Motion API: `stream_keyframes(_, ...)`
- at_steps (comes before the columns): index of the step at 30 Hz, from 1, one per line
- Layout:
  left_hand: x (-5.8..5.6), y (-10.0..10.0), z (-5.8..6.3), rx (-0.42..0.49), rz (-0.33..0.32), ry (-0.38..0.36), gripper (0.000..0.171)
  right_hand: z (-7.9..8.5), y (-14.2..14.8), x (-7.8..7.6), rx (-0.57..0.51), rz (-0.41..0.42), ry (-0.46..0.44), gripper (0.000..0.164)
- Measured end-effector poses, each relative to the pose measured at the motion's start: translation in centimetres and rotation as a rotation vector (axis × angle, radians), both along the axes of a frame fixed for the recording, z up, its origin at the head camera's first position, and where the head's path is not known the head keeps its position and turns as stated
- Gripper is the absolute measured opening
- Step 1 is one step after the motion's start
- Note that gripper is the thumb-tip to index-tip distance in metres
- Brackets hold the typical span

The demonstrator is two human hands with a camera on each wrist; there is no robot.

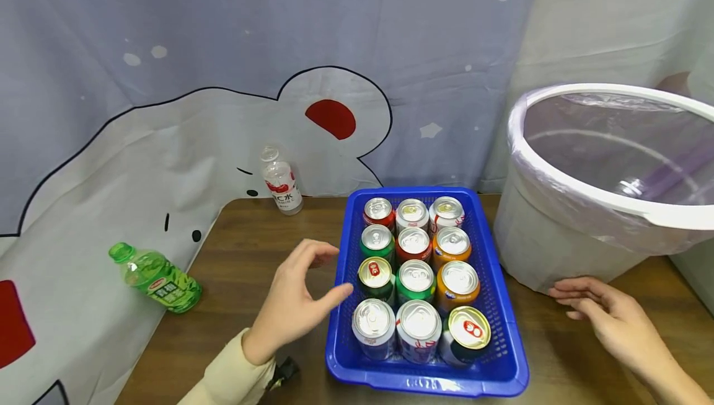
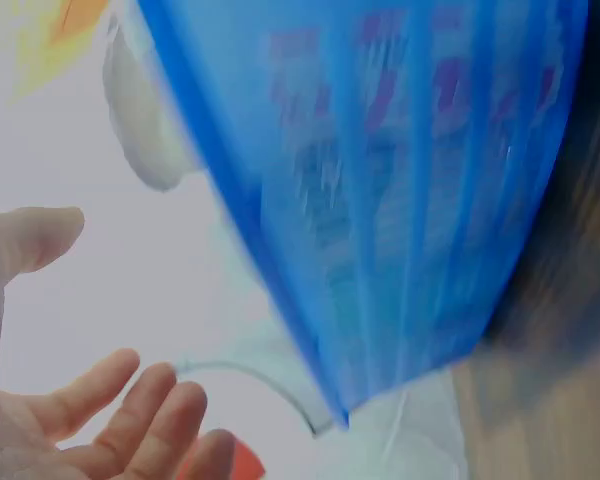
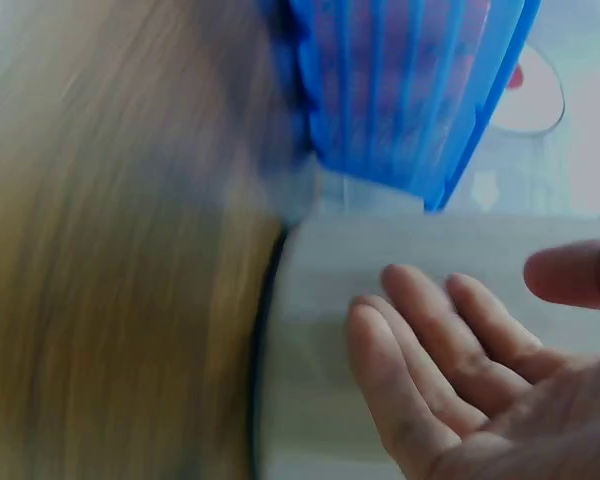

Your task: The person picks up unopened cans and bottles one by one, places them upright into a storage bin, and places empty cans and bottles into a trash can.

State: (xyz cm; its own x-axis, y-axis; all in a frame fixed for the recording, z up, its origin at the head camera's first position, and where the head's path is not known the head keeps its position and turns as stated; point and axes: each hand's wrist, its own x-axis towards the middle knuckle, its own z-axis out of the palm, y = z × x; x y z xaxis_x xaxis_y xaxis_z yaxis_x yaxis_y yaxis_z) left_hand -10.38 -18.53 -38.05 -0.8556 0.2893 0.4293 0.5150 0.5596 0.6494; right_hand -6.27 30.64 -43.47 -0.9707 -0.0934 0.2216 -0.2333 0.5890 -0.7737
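A blue plastic basket stands on the wooden table, packed with rows of upright drink cans in red, green, orange and white. My left hand hovers just left of the basket, thumb and fingers spread apart, holding nothing. In the left wrist view, the basket's slatted side rises beside the relaxed fingers. To the right, my right hand is at the foot of a white bin, empty, its fingers loosely extended. The right wrist view shows those fingers in front of the bin wall.
A clear bottle with a cherry label stands at the table's back edge. Far left, a green drink bottle is tilted near the table edge. The bin has a clear liner over its rim. A patterned curtain hangs behind.
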Motion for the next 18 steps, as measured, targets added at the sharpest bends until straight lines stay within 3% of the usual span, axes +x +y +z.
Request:
stream_keyframes(5,-3.3,-1.7,0.7,0.083,0.114,0.039,0.045,0.7,2.3,0.4,0.001,-0.274,-0.077,0.026)
stream_keyframes(7,-4.7,-2.3,0.8,0.111,0.158,0.052,0.045,0.8,3.0,0.2,-0.061,-0.398,-0.085,0.024)
stream_keyframes(9,-6.2,-2.9,0.7,0.138,0.205,0.065,0.048,0.9,3.7,-0.3,-0.19,-0.489,-0.066,0.023)
stream_keyframes(12,-8.2,-3.7,0.5,0.163,0.28,0.072,0.056,0.9,4.3,-1.5,-0.511,-0.545,0.02,0.024)
stream_keyframes(14,-9.6,-4.3,0.3,0.168,0.331,0.07,0.063,1.0,4.7,-2.5,-0.729,-0.523,0.085,0.024)
stream_keyframes(18,-12.1,-5.4,-0.2,0.152,0.438,0.065,0.072,1.2,5.5,-4.2,-0.969,-0.418,0.198,0.023)
